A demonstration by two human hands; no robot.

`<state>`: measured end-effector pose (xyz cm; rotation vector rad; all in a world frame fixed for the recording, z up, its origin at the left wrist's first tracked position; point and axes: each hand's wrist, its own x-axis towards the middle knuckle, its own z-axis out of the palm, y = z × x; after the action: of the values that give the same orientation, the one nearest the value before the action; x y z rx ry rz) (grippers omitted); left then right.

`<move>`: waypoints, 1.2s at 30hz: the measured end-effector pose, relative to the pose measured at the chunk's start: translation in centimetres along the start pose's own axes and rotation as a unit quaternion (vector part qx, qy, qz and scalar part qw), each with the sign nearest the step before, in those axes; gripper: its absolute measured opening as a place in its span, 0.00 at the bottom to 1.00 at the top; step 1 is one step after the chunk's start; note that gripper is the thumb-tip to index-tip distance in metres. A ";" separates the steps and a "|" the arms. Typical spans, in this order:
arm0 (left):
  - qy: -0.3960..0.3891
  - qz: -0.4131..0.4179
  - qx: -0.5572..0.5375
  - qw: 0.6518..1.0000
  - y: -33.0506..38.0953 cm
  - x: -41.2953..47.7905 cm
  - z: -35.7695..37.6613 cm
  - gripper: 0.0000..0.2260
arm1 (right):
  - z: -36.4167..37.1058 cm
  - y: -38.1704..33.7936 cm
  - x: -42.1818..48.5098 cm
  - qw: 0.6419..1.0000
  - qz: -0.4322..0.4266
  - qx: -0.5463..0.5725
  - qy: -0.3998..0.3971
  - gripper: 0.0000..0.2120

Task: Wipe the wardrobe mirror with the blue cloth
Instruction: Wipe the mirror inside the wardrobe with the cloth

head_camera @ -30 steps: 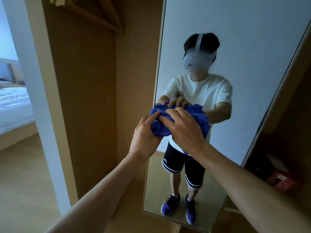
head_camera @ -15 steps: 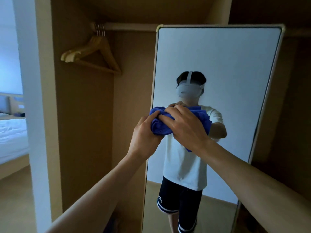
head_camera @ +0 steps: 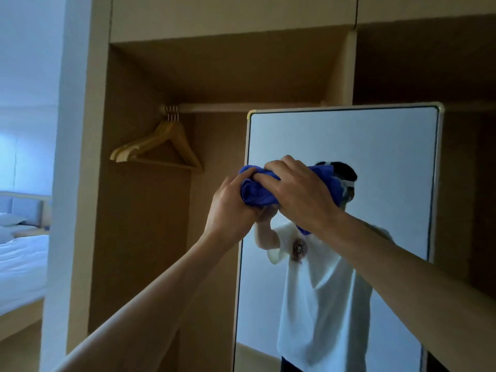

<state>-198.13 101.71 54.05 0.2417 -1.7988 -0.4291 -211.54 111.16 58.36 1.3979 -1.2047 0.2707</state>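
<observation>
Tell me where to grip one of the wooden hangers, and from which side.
Take the grip at the neck of a wooden hanger, under its metal hook, where the sloping arms meet. Come from the open front of the wardrobe and lift it off the rail. The left hand and right hand hold the blue cloth, so free one first.

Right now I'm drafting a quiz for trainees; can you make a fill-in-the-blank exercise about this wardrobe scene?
1. The left hand and right hand both grip a bunched cloth coloured ____.
2. The wooden hangers hang to the ____ of the mirror.
3. The T-shirt reflected in the mirror is ____.
Missing words: blue; left; white.
</observation>
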 end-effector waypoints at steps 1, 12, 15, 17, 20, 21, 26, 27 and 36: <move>0.005 0.000 -0.003 1.000 0.3 0.7 0.0 0.27 | -0.1 0.5 0.7 1.000 0.000 -0.003 0.001 0.18; 0.075 0.014 -0.017 0.997 1.3 6.2 0.1 0.29 | -0.1 3.5 5.4 0.999 0.011 -0.031 0.024 0.16; 0.076 0.016 -0.014 0.997 1.6 7.5 -0.3 0.32 | -0.4 4.0 6.5 0.999 0.026 -0.030 0.030 0.18; 0.077 0.023 -0.021 0.997 1.9 8.5 -0.6 0.33 | -0.7 4.4 7.1 0.998 0.038 -0.029 0.040 0.20; 0.076 0.042 -0.029 0.996 2.1 9.9 -1.0 0.34 | -1.0 4.9 8.0 0.997 0.054 -0.038 0.051 0.21; 0.074 0.046 -0.027 0.996 2.1 10.4 -1.2 0.35 | -1.1 5.1 8.3 0.996 0.061 -0.043 0.054 0.20; 0.071 0.042 -0.016 0.996 0.9 12.4 -1.8 0.37 | -1.3 5.5 9.6 0.991 0.099 -0.073 0.055 0.22; 0.067 0.032 -0.017 0.997 0.3 12.7 -1.8 0.36 | -1.3 5.5 9.9 0.990 0.105 -0.074 0.055 0.23; -0.003 -0.008 -0.031 0.999 -2.3 13.7 -1.6 0.29 | -4.0 7.4 9.4 0.973 0.197 -0.075 0.092 0.25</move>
<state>-200.39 94.10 65.59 0.2112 -1.7880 -0.4972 -211.17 111.79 70.90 0.9721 -1.3117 0.5615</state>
